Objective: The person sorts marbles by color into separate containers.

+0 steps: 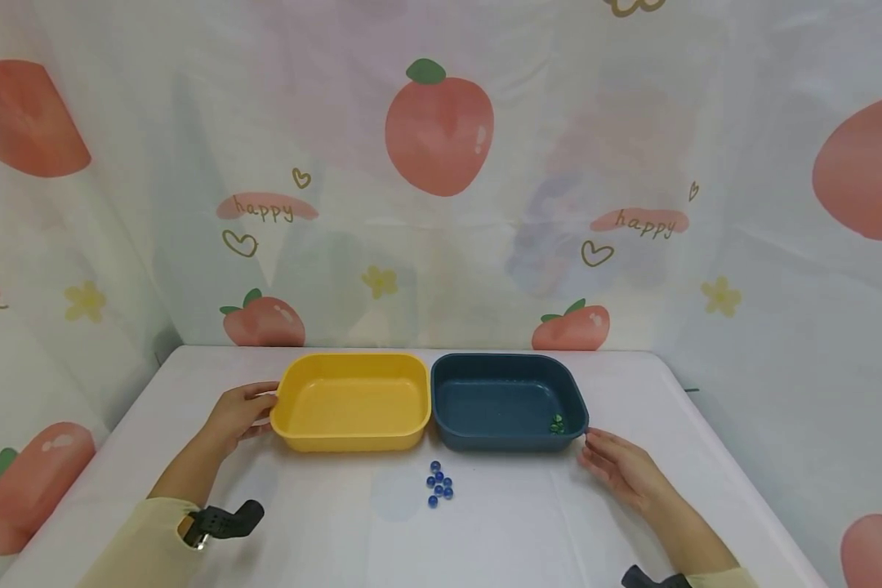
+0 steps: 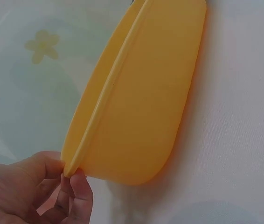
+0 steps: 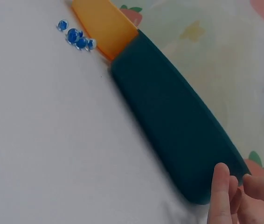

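Observation:
A yellow plastic basin point(image 1: 349, 443) stands beside a dark blue basin point(image 1: 500, 442), their near sides almost touching in the head view. My left hand point(image 1: 231, 415) pinches the yellow basin's left rim, the thumb on one side and fingertips on the other in the left wrist view. At the right end of the dark blue basin, my right hand point(image 1: 628, 471) holds the rim corner between thumb and fingers. A small cluster of green glass marbles point(image 1: 556, 424) lies in the dark blue basin's near right corner. Several blue glass marbles point(image 1: 438, 490) are grouped on the table in front of both basins.
A white-covered table point(image 1: 323, 523) carries everything. Behind it and along both sides hangs a pale curtain point(image 1: 441, 245) printed with peaches, hearts and flowers. A black wrist device point(image 1: 224, 520) is strapped over the left sleeve, another point(image 1: 650, 578) at the right wrist.

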### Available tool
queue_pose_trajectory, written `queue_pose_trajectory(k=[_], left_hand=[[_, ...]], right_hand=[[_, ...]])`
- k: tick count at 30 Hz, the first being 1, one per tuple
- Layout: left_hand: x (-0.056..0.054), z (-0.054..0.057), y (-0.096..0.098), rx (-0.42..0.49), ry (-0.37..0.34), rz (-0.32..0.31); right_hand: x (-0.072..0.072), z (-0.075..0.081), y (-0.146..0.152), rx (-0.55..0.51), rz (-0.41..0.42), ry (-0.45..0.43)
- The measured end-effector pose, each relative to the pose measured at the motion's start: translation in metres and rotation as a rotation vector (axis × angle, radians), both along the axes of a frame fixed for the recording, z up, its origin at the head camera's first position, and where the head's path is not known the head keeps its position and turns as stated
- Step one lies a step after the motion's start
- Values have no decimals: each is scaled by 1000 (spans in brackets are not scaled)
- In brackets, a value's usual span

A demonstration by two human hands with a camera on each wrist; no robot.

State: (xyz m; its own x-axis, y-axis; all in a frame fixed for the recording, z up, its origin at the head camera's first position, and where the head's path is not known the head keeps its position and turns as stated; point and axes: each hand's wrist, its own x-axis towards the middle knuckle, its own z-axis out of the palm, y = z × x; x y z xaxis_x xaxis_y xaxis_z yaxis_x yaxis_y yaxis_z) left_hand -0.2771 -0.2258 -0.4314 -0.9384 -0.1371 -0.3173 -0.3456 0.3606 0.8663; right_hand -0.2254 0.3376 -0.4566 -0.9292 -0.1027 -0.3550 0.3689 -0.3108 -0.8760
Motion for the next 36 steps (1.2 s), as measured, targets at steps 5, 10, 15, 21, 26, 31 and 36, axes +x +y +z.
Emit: queue_pose_trajectory(k=[5,10,15,21,26,31,36], left_hand=[[1,0,0,8,9,0],[2,1,1,4,13,-1],[2,1,1,5,8,5],[2,-1,2,7,11,11],[0,-3,2,14,2,20],[-1,-3,2,18,6,35],[-2,-4,3,21,12,41]], right_hand=[[9,-4,-3,12,25,5],[17,-6,-7,8,88,22],[23,-7,-18,60,127,35],[25,-6,-34,141,157,76],[24,-6,-48,191,178,107],[19,-7,-64,195,205,122],[14,-8,-78,216,228,139]])
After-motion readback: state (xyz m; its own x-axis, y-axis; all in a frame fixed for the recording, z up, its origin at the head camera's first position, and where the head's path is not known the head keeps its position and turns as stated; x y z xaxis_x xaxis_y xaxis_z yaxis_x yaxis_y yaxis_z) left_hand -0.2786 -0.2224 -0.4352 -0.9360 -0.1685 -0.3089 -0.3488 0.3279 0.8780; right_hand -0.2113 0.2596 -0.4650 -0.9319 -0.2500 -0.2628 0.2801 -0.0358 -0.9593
